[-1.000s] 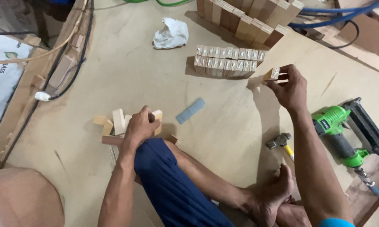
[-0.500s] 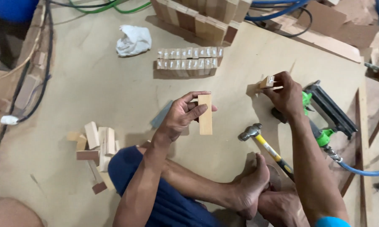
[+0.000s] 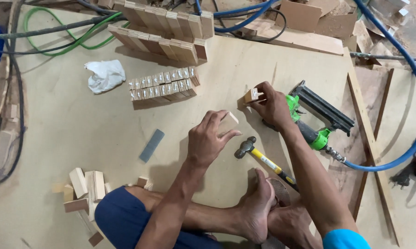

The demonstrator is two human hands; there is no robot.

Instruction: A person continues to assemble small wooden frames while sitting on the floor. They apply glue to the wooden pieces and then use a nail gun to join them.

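Your left hand (image 3: 208,140) holds a small wooden block (image 3: 229,123); the grip is closed around it, with the block poking out past your fingertips toward the upper right, just above the plywood floor (image 3: 78,124). Your right hand (image 3: 273,106) pinches a second small wooden piece (image 3: 251,95) at its left edge, fingers tight on it, low over the plywood. The 2 hands are near each other but apart.

Just beside your left hand, below and to the right, lies a hammer (image 3: 263,159) with a yellow and black handle, its head pointing toward that hand. A green and black nail gun (image 3: 318,117) sits behind your right wrist, joined to a blue hose (image 3: 401,152).

Most of the block in your left hand is covered by your fingers, so you cannot tell its full shape. Your right hand hides the near end of the nail gun. The pile of offcut blocks (image 3: 85,186) by your knee is partly hidden behind your leg.
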